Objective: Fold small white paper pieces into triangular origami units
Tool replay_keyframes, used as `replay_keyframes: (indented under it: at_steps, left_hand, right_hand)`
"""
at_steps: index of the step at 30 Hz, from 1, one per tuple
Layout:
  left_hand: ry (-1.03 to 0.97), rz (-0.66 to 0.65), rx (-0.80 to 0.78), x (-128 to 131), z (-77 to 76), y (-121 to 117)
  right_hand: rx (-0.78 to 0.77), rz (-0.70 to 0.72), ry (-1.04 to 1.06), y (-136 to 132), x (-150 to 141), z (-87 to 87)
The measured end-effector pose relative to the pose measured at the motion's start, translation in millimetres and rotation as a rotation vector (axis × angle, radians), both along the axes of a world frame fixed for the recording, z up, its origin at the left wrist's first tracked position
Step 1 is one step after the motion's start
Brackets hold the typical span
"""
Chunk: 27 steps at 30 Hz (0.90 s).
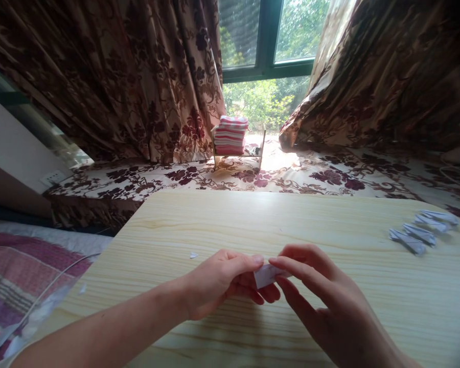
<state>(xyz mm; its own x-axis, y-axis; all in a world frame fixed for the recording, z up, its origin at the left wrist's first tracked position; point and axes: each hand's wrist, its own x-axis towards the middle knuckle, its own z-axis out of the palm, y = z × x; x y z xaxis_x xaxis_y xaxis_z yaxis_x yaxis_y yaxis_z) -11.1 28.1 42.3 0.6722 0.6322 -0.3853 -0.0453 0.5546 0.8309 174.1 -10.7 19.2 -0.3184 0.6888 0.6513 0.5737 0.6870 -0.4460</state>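
Above the near half of a pale, wood-grained tabletop (pixel 214 220), I have both hands on a small, flat piece of white folded paper (pixel 263 276). My left hand (pixel 224 273) pinches its left end under the thumb, fingers curled beneath; my right hand (pixel 325 286) grips the other end between thumb and fingertips, which block my view of that part. Near the left hand lies a tiny white paper scrap (pixel 193 255). Well apart, by the table's right edge, I see a cluster of narrow, folded whitish paper pieces (pixel 419 234), some overlapping. Beyond the table, a stack of pink-and-white striped cloths (pixel 230 135) sits on a small, low stand (pixel 261 151), partly blocking the bright green-framed window (pixel 268 71) between brown floral curtains (pixel 168 76).
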Motion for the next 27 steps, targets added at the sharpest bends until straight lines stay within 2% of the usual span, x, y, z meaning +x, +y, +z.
replay_keyframes:
  at_steps: [12,20,27]
  left_hand:
    - [-0.016,-0.021,-0.057,-0.7,-0.2,3.7]
    - [-0.03,-0.05,-0.032,-2.6,-0.9,3.8]
    - [0.024,-0.018,0.114,-0.4,0.7,1.3]
  right_hand:
    - [0.024,-0.022,-0.059,-1.3,1.8,-1.2]
    - [0.025,-0.022,-0.062,-2.1,1.2,3.0]
    - [0.024,-0.031,-0.049,-0.3,1.3,2.0]
